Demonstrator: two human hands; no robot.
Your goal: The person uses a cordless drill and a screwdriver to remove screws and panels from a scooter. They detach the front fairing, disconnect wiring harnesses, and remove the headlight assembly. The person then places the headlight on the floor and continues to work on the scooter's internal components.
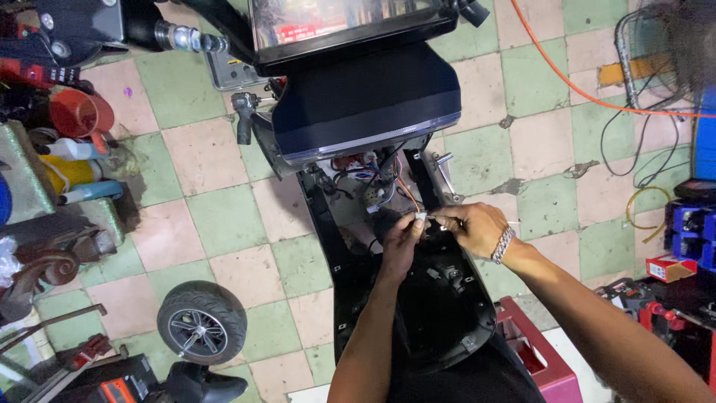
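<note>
Over the open scooter body (418,313), my two hands meet: left hand (403,242) and right hand (470,226) both pinch one small white connector (421,217). One loose wheel (202,322) lies on the floor (224,224).

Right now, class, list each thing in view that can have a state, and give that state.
Left hand: pinching a small white connector.
Right hand: gripping the wire end at that connector.
Scooter body: panels off, wiring exposed.
Scooter seat: raised.
Loose wheel: lying detached on the floor.
Orange cable: trailing across the tiles.
</note>
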